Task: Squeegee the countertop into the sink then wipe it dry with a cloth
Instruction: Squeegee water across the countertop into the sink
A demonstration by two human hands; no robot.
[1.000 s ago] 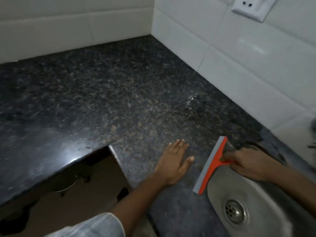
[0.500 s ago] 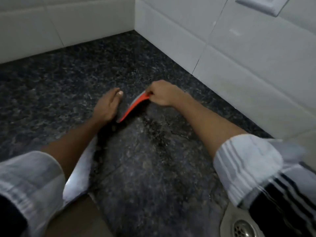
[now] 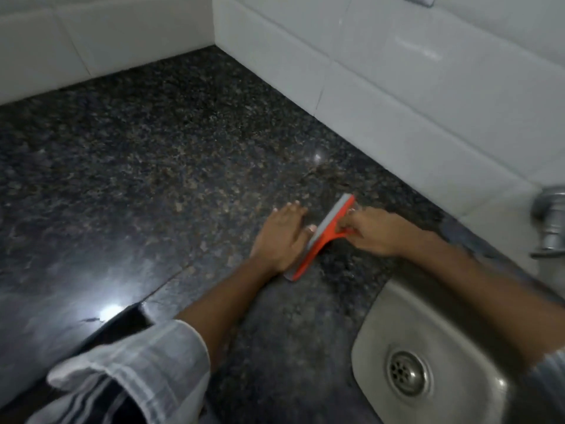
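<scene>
An orange squeegee (image 3: 324, 237) with a grey rubber blade stands on the dark speckled granite countertop (image 3: 171, 166), a short way left of the steel sink (image 3: 379, 319). My right hand (image 3: 371, 229) grips its orange handle from the sink side. Flat on the counter lies my left hand (image 3: 282, 237), palm down and fingers spread, touching the blade's left side. The sink's drain (image 3: 408, 376) shows at the lower right. No cloth is in view.
White tiled walls (image 3: 397, 87) meet in a corner behind the counter. A metal tap (image 3: 550, 221) sticks out at the right edge above the sink. The counter's front edge drops away at the lower left, by my white sleeve (image 3: 131, 371).
The squeegee was at the sink rim, then far out on the counter. Now my right hand has drawn it back toward the sink, with my left hand following beside it.
</scene>
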